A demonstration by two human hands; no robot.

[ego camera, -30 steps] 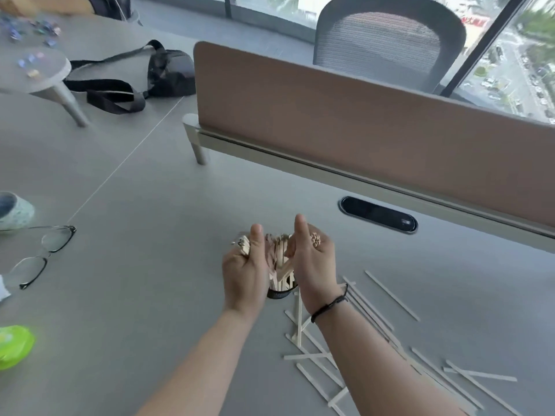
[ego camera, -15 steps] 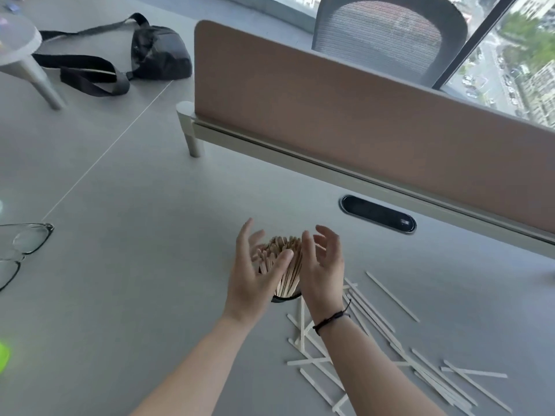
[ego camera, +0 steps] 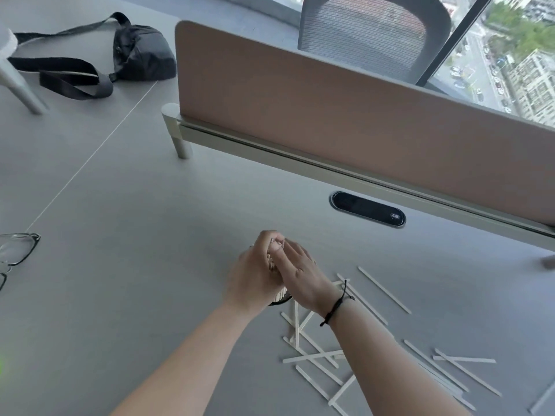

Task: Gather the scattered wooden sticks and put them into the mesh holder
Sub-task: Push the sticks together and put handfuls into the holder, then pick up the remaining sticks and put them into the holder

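Note:
My left hand (ego camera: 255, 274) and my right hand (ego camera: 303, 274) are pressed together around the bundle of wooden sticks (ego camera: 281, 292) that stands in the mesh holder (ego camera: 280, 301). Only a sliver of the sticks and the holder's dark lower rim show between and under the hands. Several loose wooden sticks (ego camera: 312, 355) lie scattered flat on the grey desk (ego camera: 135, 295), just in front of and to the right of the holder, some crossing each other. More sticks (ego camera: 384, 289) lie farther right.
A beige divider panel (ego camera: 345, 115) runs across the desk's back, with a black oval cable port (ego camera: 368, 208) in front of it. Glasses (ego camera: 18, 250) lie at the left edge. A black bag (ego camera: 141, 52) sits far left, an office chair (ego camera: 375, 34) behind the panel.
Half a second ago both hands were spread open beside the bundle. Now they have closed inward and squeeze the sticks together over the holder. The camera has tilted slightly.

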